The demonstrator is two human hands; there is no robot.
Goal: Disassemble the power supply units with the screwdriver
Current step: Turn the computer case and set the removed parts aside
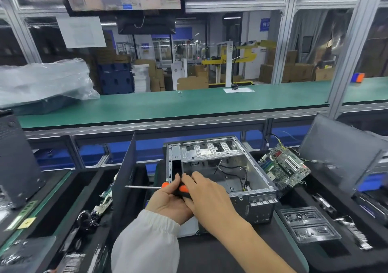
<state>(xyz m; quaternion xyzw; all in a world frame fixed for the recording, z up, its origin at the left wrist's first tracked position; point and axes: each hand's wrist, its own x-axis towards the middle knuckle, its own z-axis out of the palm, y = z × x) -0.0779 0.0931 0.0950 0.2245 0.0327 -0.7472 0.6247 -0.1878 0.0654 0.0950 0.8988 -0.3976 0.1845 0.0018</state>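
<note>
Both hands, left [168, 199] and right [206, 195], grip the screwdriver [165, 186] before the open case [218, 174].

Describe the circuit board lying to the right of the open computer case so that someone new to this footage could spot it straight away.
Start at the open grey metal computer case in front of the person, in the middle of the workbench. Just beyond its right wall, a green printed circuit board lies tilted on the black tray. Unlike the clear plastic blister tray nearer the camera, it is green, crowded with slots and connectors, and trails thin wires.
</note>
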